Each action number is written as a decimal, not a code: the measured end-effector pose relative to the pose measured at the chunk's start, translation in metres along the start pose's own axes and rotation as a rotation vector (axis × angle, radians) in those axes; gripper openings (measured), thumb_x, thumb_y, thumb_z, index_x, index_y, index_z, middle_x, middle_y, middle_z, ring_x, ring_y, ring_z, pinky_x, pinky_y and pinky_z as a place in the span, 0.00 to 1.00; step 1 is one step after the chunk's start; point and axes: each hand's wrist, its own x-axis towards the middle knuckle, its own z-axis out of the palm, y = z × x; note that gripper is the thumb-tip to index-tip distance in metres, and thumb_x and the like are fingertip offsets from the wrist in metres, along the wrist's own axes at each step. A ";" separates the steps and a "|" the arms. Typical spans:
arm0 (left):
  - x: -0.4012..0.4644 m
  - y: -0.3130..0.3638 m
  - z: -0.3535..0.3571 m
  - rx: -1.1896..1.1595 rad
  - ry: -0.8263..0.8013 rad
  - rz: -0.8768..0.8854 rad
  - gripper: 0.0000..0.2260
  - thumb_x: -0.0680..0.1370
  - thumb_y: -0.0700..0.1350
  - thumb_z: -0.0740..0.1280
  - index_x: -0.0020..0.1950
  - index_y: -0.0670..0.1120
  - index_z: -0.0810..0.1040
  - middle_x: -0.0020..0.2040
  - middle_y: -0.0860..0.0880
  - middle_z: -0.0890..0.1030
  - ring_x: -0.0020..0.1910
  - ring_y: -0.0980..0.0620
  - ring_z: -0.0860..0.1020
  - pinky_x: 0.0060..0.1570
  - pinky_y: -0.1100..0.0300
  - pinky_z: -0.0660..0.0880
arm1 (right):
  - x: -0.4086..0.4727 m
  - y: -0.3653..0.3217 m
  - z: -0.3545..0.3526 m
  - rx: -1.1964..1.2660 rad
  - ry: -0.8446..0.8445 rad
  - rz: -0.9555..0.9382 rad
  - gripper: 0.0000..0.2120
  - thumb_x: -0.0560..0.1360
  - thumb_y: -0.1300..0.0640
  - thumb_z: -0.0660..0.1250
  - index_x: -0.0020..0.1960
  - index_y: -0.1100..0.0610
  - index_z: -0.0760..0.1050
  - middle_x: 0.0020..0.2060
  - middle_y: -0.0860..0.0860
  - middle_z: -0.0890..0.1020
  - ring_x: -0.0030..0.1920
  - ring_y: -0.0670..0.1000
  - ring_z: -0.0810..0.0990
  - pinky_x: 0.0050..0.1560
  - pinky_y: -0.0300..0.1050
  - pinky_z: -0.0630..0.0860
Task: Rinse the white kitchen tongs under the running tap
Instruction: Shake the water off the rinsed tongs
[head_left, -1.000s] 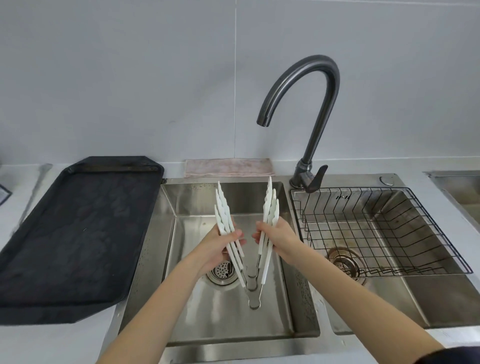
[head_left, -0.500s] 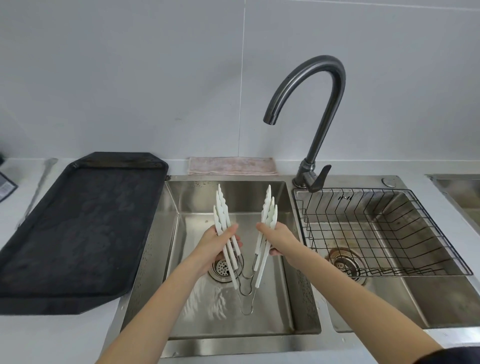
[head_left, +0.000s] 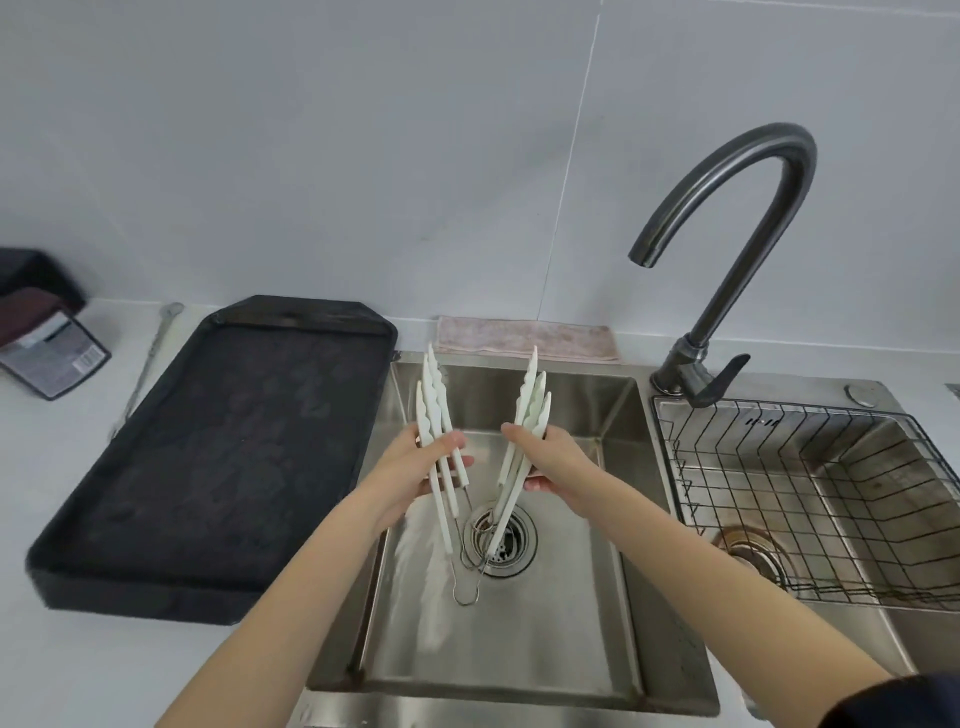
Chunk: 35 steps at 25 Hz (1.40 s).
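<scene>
White kitchen tongs (head_left: 439, 415) are held over the left basin of a stainless steel double sink (head_left: 519, 623), spread in a V with the white tips pointing up and the metal wire hinge low above the drain (head_left: 501, 540). One arm of the tongs is clasped by the left hand (head_left: 421, 467), the other by the right hand (head_left: 550, 462), each hand closed around its arm. A dark gooseneck tap (head_left: 727, 218) is seen arching from the sink's rear edge, its spout off to the right of the tongs; no stream can be made out. A black wire rack (head_left: 810, 488) is set in the right basin. A black tray (head_left: 218, 457) lies on the pale countertop (head_left: 78, 665) at left, a pinkish cloth (head_left: 524, 338) is folded against the grey tiled wall (head_left: 311, 145).
</scene>
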 end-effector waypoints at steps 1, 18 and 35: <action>0.003 0.003 -0.010 0.022 0.007 0.008 0.12 0.77 0.43 0.65 0.59 0.45 0.71 0.48 0.47 0.80 0.45 0.53 0.82 0.41 0.59 0.81 | 0.006 -0.003 0.008 -0.001 -0.010 -0.010 0.10 0.76 0.49 0.63 0.43 0.55 0.72 0.38 0.55 0.75 0.38 0.53 0.75 0.34 0.39 0.73; 0.064 0.042 -0.159 0.185 0.251 -0.066 0.10 0.77 0.42 0.64 0.58 0.44 0.71 0.51 0.45 0.79 0.44 0.53 0.81 0.31 0.65 0.79 | 0.105 -0.069 0.149 -0.205 -0.137 0.034 0.23 0.75 0.51 0.64 0.66 0.62 0.68 0.57 0.58 0.80 0.35 0.48 0.82 0.34 0.36 0.82; 0.100 0.028 -0.174 0.625 0.412 -0.112 0.17 0.75 0.41 0.62 0.62 0.36 0.68 0.42 0.48 0.73 0.41 0.50 0.71 0.37 0.60 0.68 | 0.106 -0.079 0.159 -0.809 -0.056 -0.184 0.18 0.78 0.56 0.59 0.63 0.66 0.65 0.63 0.62 0.67 0.49 0.59 0.72 0.51 0.48 0.70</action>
